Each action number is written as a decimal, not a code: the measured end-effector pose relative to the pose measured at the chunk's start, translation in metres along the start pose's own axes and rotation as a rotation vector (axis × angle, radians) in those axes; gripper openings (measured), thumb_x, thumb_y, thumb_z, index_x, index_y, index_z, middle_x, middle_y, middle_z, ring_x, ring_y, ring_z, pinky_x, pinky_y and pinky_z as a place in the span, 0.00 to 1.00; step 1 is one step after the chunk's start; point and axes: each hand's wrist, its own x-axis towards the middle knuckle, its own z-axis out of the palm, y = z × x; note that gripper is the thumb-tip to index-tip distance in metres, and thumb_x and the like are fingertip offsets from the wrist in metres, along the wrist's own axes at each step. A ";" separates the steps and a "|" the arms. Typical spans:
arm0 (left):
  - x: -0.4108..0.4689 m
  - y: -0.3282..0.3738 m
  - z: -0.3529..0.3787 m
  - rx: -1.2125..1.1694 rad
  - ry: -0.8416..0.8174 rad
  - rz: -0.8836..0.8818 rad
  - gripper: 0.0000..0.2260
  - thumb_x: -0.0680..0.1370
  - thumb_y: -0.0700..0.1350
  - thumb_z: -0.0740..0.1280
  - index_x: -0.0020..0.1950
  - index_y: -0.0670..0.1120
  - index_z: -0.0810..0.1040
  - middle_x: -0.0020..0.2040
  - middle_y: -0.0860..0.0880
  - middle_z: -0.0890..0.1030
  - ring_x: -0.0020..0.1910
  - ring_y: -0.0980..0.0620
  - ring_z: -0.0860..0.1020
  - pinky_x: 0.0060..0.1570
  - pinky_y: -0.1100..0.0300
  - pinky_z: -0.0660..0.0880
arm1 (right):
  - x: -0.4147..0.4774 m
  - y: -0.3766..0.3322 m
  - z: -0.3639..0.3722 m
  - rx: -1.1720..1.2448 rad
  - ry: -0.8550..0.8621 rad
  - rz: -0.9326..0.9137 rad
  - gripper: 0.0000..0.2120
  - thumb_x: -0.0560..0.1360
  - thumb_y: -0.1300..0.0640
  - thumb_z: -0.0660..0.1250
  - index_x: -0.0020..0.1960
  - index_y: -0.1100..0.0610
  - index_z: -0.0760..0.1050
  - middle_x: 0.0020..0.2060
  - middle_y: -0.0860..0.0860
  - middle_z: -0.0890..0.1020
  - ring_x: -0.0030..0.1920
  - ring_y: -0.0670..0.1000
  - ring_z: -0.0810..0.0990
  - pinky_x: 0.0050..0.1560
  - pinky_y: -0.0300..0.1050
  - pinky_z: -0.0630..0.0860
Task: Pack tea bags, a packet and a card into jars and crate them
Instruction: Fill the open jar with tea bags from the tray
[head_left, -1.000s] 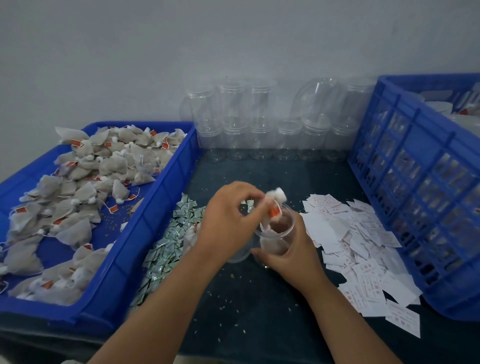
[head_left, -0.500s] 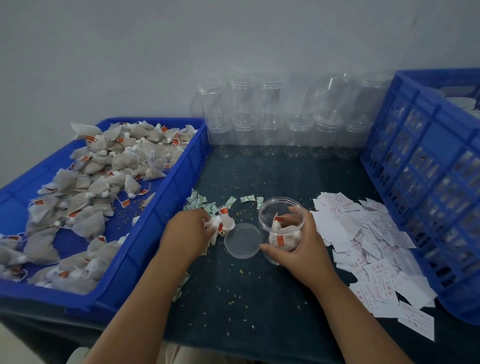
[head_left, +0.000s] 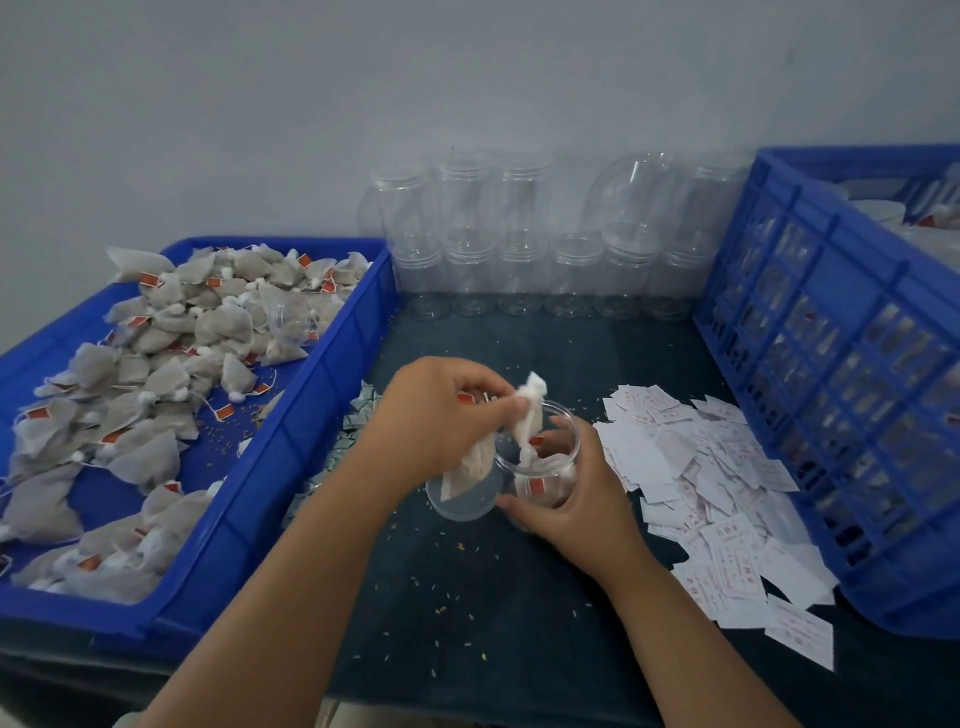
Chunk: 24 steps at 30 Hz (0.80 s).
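Note:
A small clear jar (head_left: 545, 462) stands open on the dark table, with tea bags and red tags inside. My right hand (head_left: 576, 499) grips its side. My left hand (head_left: 441, 421) holds a bunch of white tea bags (head_left: 527, 415) over the jar's mouth; one bag hangs into the opening and another hangs down outside the jar's left wall. The jar's clear lid (head_left: 462, 501) lies flat just left of the jar, under my left hand. Green packets (head_left: 353, 421) lie partly hidden behind my left arm. White cards (head_left: 711, 483) are scattered to the right.
A blue tray (head_left: 291, 452) at the left holds many loose tea bags (head_left: 156, 364). Stacked empty clear jars (head_left: 545, 244) line the back wall. A tall blue crate (head_left: 831, 374) stands at the right. Tea crumbs dot the table.
My left hand went down to the table left of the jar, took up tea bags and rose back over the jar's mouth. The right hand stayed on the jar.

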 end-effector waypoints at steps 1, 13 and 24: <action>0.003 0.002 0.005 0.078 -0.073 -0.012 0.05 0.73 0.61 0.77 0.42 0.62 0.87 0.39 0.62 0.84 0.39 0.62 0.81 0.35 0.69 0.75 | 0.000 0.001 0.000 0.002 -0.007 -0.003 0.46 0.63 0.34 0.87 0.74 0.36 0.68 0.65 0.40 0.82 0.64 0.46 0.85 0.58 0.60 0.85; 0.008 0.010 0.019 -0.025 0.014 0.131 0.05 0.77 0.55 0.75 0.47 0.55 0.85 0.39 0.59 0.84 0.39 0.63 0.81 0.39 0.71 0.74 | 0.002 0.004 0.001 0.029 0.001 0.009 0.44 0.65 0.36 0.86 0.75 0.39 0.68 0.65 0.41 0.82 0.63 0.47 0.85 0.59 0.58 0.85; 0.017 -0.064 0.020 0.335 0.143 -0.134 0.13 0.81 0.57 0.69 0.64 0.55 0.80 0.58 0.55 0.84 0.56 0.55 0.82 0.54 0.59 0.77 | 0.001 0.007 0.001 0.000 0.000 -0.006 0.44 0.63 0.37 0.86 0.72 0.33 0.67 0.66 0.39 0.80 0.66 0.46 0.82 0.64 0.53 0.83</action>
